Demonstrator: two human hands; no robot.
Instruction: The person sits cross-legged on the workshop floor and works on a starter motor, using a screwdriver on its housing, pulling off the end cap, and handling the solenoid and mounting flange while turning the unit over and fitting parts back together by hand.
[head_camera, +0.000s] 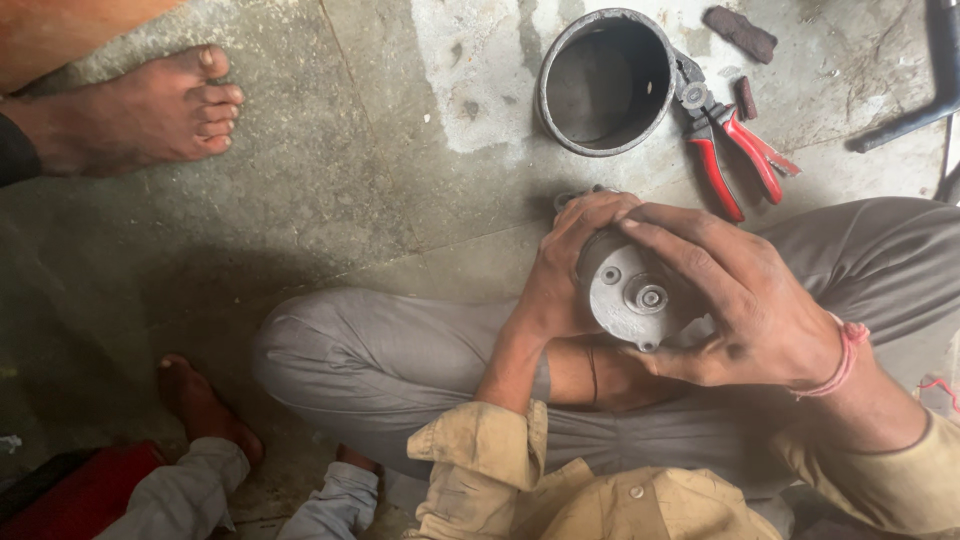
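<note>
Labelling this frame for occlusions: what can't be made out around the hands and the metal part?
Head view only:
- grey metal part: sides and far end covered by left hand and right hand.
- red-handled pliers: jaw tips hidden behind the metal cylinder.
- dark pipe: cut off by the right edge.
- bare foot: its owner is out of frame.

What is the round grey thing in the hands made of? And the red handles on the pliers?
The round part looks like cast metal, maybe aluminium: dull grey, matte, with a shiny bolt in its middle. The pliers have dark steel-looking jaws, and their red handles look like smooth plastic or rubber sleeves, slightly glossy.
</note>
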